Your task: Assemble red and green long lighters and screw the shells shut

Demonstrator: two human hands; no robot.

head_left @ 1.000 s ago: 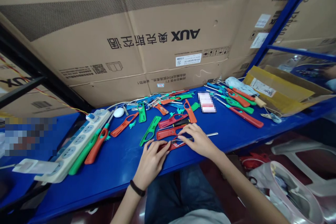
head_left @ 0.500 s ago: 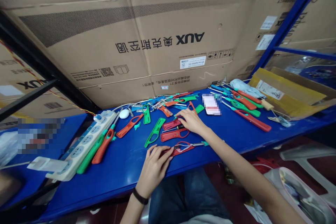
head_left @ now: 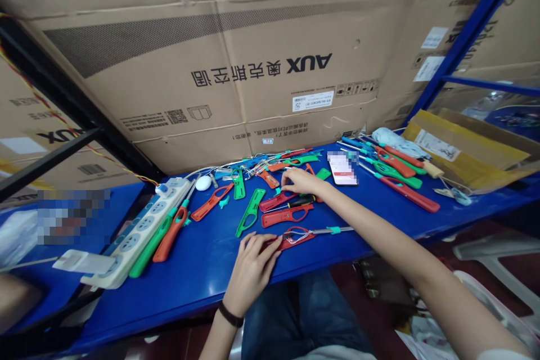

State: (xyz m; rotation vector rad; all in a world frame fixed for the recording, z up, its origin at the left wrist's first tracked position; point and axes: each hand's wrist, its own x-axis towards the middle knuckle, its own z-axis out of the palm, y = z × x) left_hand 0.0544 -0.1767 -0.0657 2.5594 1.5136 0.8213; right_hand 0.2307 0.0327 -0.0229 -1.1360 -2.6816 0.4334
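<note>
My left hand (head_left: 255, 261) rests near the table's front edge, its fingers curled over the left end of an opened red gas lighter (head_left: 297, 239). White wires show inside that lighter, and its metal tube with a teal piece points right. Farther back, my right hand (head_left: 300, 181) reaches over the loose parts with its fingertips pinched together; what they hold, if anything, is hidden. Below it lie a screwdriver (head_left: 301, 201) with a black and yellow handle and a red handle shell (head_left: 287, 215). A green handle shell (head_left: 250, 212) lies to their left.
A white power strip (head_left: 145, 225) stands at the left beside green and orange lighters. Several whole lighters (head_left: 407, 191) lie at the right near a phone (head_left: 343, 169). Tubes and handle parts are heaped against the large cardboard box (head_left: 253, 28). A yellow-taped carton (head_left: 455, 152) sits at the far right.
My right hand has moved slightly back and left, and more of the screwdriver shows below it. My left hand keeps its place on the red gas lighter. The view has shifted a little.
</note>
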